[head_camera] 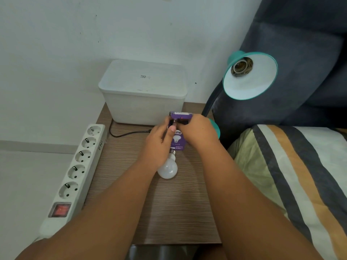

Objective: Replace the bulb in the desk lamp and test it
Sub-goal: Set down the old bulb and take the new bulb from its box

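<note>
A teal desk lamp shade (251, 79) faces me at the right, and its socket (241, 67) holds no bulb. A purple bulb box (178, 141) stands on the wooden table (169, 212). My left hand (159, 141) grips the box's left side. My right hand (199, 130) is at the box's open top, fingers on the flap; a metal bulb base shows between the fingers. A white bulb (168, 167) lies on the table just in front of the box, partly under my left wrist.
A white lidded plastic bin (142, 91) stands at the back of the table. A white power strip (75, 173) with a red switch lies along the left edge, with a black cable (124, 135) near it. A striped pillow (291, 175) and dark sofa are at the right.
</note>
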